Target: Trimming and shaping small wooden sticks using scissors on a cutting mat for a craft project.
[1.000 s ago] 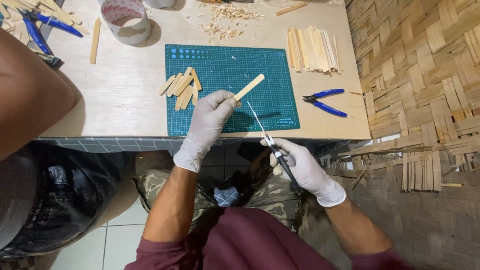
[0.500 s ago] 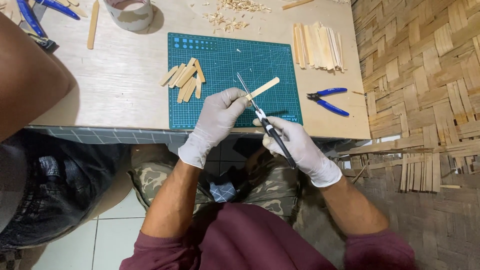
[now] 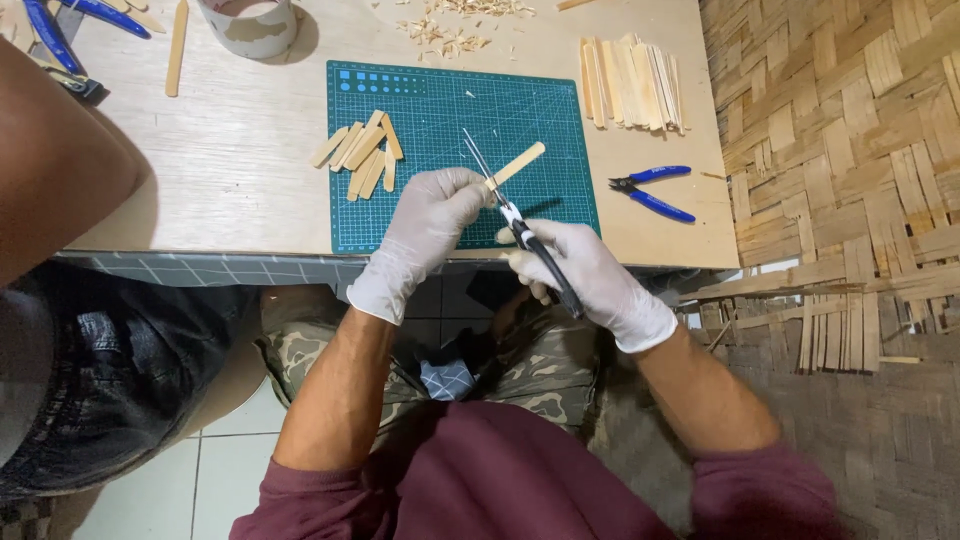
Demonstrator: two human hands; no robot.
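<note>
A flat wooden stick (image 3: 518, 164) sits over the green cutting mat (image 3: 440, 110), pinched in the left hand's (image 3: 432, 220) clenched grip. The right hand (image 3: 590, 275) grips a black-handled craft knife (image 3: 520, 230), its blade against the stick. Blue pliers (image 3: 652, 190) lie right of the mat on the surface (image 3: 240, 170).

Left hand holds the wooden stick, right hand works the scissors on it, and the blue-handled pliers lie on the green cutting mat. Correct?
Not quite. The head view shows the blue-handled pliers lying on the bare wooden table, right of the green cutting mat, not on it. The left hand does hold the wooden stick, and the right hand works the scissors.
</note>
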